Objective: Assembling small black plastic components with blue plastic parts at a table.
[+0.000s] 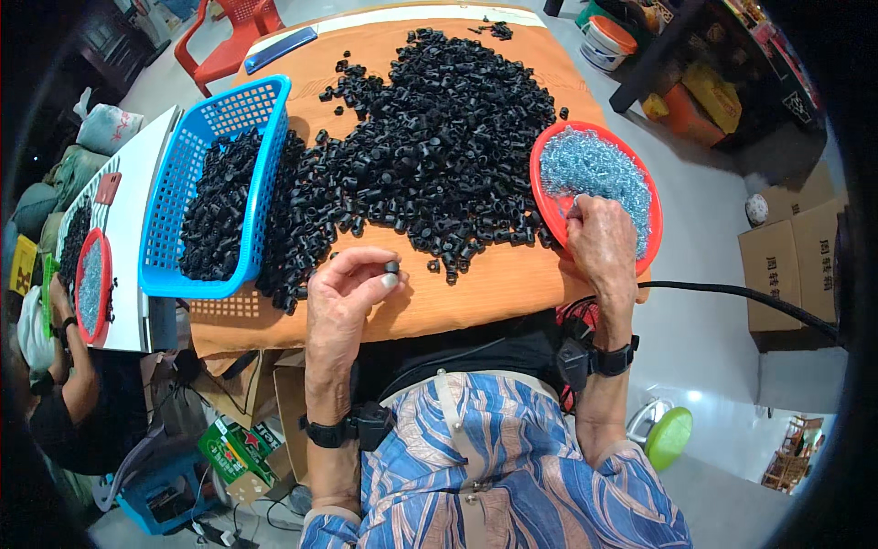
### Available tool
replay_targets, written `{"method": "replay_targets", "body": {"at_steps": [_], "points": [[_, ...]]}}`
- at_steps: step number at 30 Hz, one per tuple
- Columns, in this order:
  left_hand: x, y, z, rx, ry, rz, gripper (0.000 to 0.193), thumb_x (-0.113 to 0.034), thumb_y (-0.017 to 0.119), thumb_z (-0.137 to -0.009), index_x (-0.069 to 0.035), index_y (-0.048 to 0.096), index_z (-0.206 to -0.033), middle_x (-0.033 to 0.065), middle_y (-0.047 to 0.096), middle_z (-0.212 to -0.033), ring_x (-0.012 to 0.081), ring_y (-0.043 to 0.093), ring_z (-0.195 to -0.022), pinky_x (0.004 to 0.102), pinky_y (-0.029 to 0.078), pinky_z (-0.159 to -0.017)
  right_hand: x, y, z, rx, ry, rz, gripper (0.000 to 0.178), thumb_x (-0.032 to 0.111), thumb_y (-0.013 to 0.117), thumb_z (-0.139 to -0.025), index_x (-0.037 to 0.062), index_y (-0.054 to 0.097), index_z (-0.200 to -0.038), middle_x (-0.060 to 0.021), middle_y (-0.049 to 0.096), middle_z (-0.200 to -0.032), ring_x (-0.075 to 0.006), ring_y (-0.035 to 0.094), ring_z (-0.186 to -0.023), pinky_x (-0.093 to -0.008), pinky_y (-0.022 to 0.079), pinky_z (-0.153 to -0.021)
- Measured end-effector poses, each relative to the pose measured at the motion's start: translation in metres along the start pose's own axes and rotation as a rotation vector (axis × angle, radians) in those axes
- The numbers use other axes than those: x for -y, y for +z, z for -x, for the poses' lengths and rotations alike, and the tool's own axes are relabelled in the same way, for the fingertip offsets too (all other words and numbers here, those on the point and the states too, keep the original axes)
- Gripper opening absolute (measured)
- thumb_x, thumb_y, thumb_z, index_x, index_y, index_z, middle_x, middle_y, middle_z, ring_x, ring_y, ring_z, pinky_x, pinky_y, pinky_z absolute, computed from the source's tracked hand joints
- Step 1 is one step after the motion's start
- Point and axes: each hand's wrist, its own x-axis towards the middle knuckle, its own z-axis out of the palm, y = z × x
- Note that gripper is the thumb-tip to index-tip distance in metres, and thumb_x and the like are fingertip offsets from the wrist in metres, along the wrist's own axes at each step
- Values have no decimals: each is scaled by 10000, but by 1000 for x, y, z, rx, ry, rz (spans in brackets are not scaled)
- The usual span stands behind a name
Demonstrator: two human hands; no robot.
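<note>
Between thumb and forefinger, my left hand (340, 291) pinches a small black plastic cap (391, 267) above the orange cloth (476, 297), near the table's front edge. My right hand (604, 240) reaches over the red bowl (647, 247) on the right, its fingers closed together at the bowl's left side. Small clear bluish pieces (594, 165) fill that bowl. Whatever my right fingertips hold is too small to make out. A large heap of black plastic parts (430, 137) spreads over the middle of the cloth, beyond both hands.
A blue basket (155, 256) with black parts stands left of the heap. At a white table (133, 302) on the left, another person's hand (60, 297) works by a second red bowl (101, 316). A black cable (741, 291) runs out to the right, past cardboard boxes (777, 265).
</note>
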Motion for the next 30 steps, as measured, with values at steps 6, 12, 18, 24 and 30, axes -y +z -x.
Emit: {"method": "replay_targets", "body": {"at_steps": [6,12,18,24,30], "points": [[-2,1,0,-13,5,64,176,16,592,-833,22,619,-1008,98,649,-919,164,642,-832,263,527,-744,1,2,-3,-43,46,-139,136,39,563,-739,-38,655,-802,-223,651,-766,-342,654,-701,-402,501,-655],[-7,4,0,-4,-21,0,170,7,589,-840,21,599,-1009,108,646,-936,170,638,-848,271,528,-745,19,-7,6,-188,30,-715,117,82,641,-782,7,691,-857,-115,680,-750,-159,644,-656,-298,504,-601],[5,7,-2,65,-60,297,144,33,606,-825,16,589,-967,115,633,-954,180,649,-815,268,537,-732,77,8,37,237,12,-1523,136,59,653,-838,12,694,-960,-4,665,-765,-49,584,-641,-190,458,-554],[8,4,-4,146,-88,316,159,20,639,-838,30,581,-986,126,672,-879,178,677,-814,272,552,-788,107,17,47,311,108,-1663,124,64,653,-847,13,687,-955,5,653,-756,-22,532,-600,-170,426,-538],[9,8,-6,152,-72,410,148,24,643,-838,37,586,-973,145,675,-885,180,682,-800,270,563,-765,116,23,50,233,47,-1609,115,70,653,-853,20,684,-951,-16,657,-756,-32,540,-595,-173,403,-513]]}}
